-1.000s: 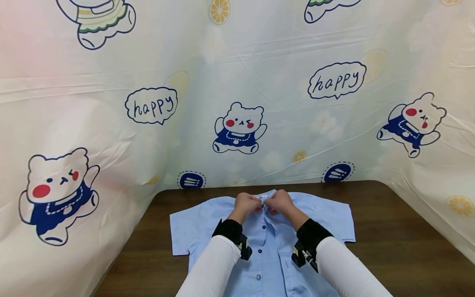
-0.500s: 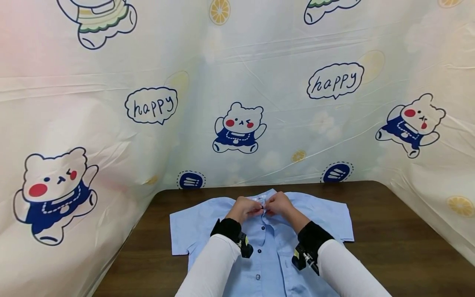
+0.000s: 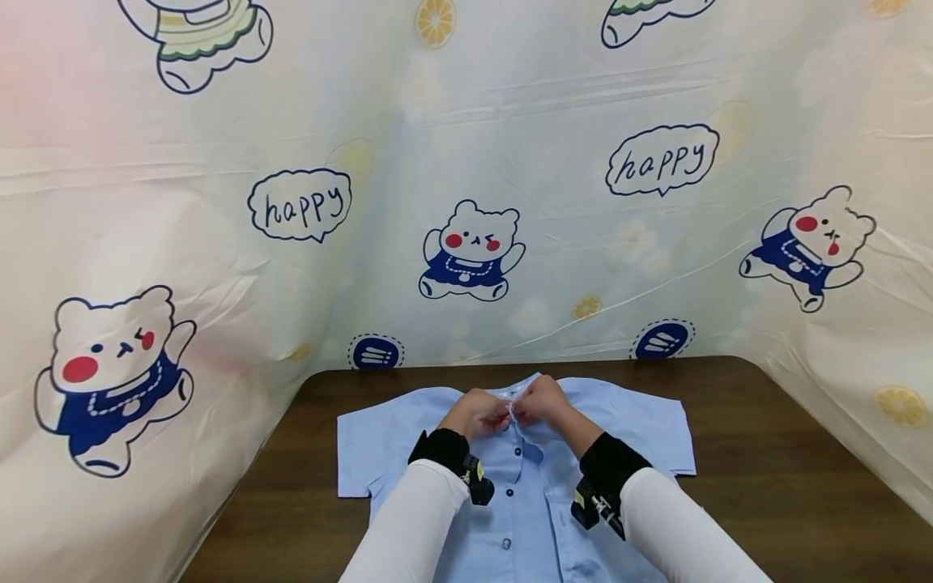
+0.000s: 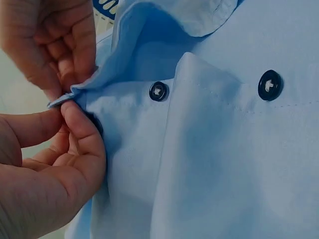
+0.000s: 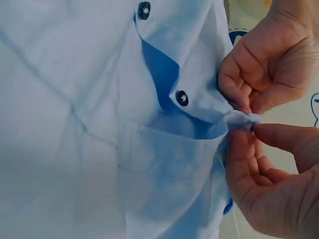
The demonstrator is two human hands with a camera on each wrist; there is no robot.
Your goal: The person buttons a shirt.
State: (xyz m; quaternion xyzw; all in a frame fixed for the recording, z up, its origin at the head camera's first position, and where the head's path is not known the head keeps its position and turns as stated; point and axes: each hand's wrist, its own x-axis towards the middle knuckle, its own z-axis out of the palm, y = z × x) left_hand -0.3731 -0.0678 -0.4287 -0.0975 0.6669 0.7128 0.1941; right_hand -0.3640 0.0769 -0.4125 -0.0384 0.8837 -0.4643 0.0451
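Observation:
A light blue short-sleeved shirt (image 3: 408, 437) with dark buttons lies face up, its collar at the far end. Near the collar, my left hand (image 3: 477, 413) pinches the front edge between thumb and forefinger. Right beside it, my right hand (image 3: 541, 402) pinches the folded edge of the other front panel. In the left wrist view, the fingertips of the left hand (image 4: 55, 169) and right hand (image 4: 55, 45) meet at a small fold of cloth, and a dark button (image 4: 94, 122) is partly hidden behind the left fingers. Lower down, another button (image 5: 182, 98) shows on the placket.
The shirt is spread over a dark brown wooden table (image 3: 773, 470). Behind the table's far edge hangs a pale curtain (image 3: 554, 267) printed with bears and lemon slices. A black strap with a small camera (image 3: 477, 482) sits on each wrist.
Both hands stay at the collar end with small finger movements; the left hand shifts slightly left. The dark button seen between the fingertips earlier is now hidden in the head view.

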